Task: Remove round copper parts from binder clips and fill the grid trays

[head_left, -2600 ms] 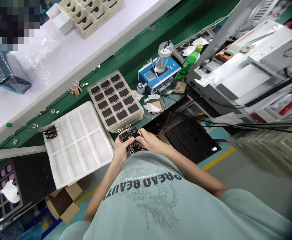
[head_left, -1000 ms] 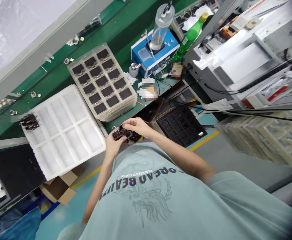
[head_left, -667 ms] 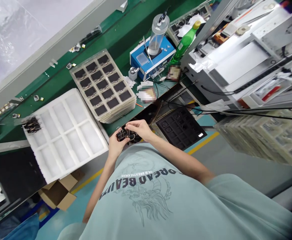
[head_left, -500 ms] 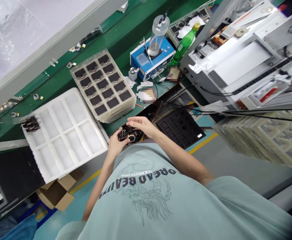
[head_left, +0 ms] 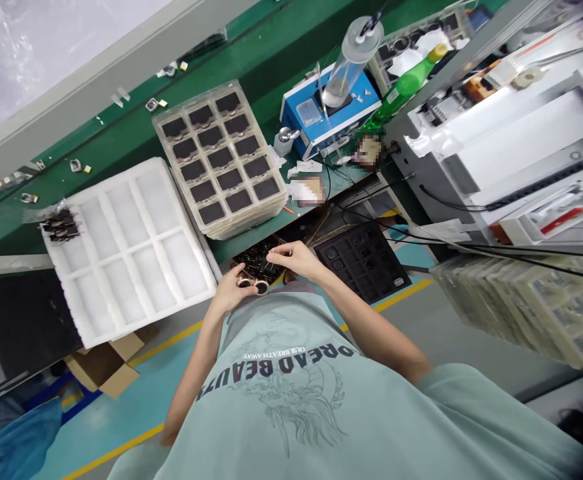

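My left hand [head_left: 228, 291] is closed on a black part with two round, pale gold-rimmed discs [head_left: 261, 287], held close to the shirt's lower edge. Just to its right, my right hand [head_left: 297, 261] has thumb and forefinger pinched together. Something thin and small seems to be at those fingertips, too small to name. Beneath and between both hands lies a heap of shiny black small parts [head_left: 256, 259] in an open drawer or bin under the bench edge, partly hidden by the fingers.
A white foam tray [head_left: 154, 250] and a stack of clear trays with black squares [head_left: 228, 160] sit on the green bench. Behind are a blue device [head_left: 316, 123] and a green bottle [head_left: 408, 87]. A black tray [head_left: 364, 263] lies lower right; stacked clear trays [head_left: 546, 300] stand farther right.
The left hand has tilted its part, so two gold-rimmed discs show instead of one. My right hand has gone from stretched fingers to a pinch, slightly lower and to the right. The view has shifted.
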The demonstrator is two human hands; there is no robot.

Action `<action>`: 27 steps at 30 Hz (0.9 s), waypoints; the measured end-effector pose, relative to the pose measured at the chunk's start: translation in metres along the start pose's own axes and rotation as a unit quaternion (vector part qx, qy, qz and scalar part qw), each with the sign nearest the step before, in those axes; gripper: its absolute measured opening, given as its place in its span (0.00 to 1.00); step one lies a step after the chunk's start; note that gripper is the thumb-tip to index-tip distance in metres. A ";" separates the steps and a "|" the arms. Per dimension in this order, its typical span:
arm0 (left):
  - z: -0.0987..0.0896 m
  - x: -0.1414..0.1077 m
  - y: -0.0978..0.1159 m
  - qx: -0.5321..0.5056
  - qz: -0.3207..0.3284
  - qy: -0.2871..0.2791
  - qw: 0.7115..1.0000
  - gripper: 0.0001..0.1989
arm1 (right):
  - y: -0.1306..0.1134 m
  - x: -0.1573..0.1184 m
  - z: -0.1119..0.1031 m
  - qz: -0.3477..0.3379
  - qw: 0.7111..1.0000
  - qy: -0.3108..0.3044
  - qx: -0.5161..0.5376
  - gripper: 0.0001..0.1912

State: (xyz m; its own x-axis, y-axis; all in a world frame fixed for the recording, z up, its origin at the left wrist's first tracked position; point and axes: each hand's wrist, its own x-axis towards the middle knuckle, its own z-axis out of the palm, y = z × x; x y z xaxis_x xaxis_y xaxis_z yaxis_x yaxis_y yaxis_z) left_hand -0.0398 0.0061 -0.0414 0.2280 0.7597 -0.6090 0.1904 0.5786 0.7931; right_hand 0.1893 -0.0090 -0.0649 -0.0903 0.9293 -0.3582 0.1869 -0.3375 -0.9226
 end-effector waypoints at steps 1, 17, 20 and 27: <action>-0.007 0.001 -0.002 -0.007 -0.022 0.018 1.000 0.37 | 0.010 0.006 0.004 0.020 0.999 -0.006 -0.027 0.25; 0.106 0.082 0.011 -0.097 -0.102 -0.085 0.986 0.25 | 0.030 -0.025 -0.052 -0.128 0.943 0.086 -0.294 0.17; 0.131 0.102 0.022 -0.080 -0.083 -0.074 0.991 0.18 | 0.034 -0.021 -0.085 -0.126 0.930 0.189 -0.290 0.19; 0.176 0.138 0.023 -0.030 -0.076 0.000 0.997 0.13 | 0.030 -0.043 -0.134 -0.056 0.931 0.334 0.139 0.22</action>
State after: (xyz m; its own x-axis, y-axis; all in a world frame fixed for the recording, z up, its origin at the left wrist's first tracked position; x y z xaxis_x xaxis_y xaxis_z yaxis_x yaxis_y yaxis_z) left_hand 0.1636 0.0718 -0.1095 0.2004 0.6618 -0.7224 0.1644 0.7042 0.6907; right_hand 0.3303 -0.0387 -0.0583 0.5512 0.8158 -0.1749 -0.0556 -0.1732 -0.9833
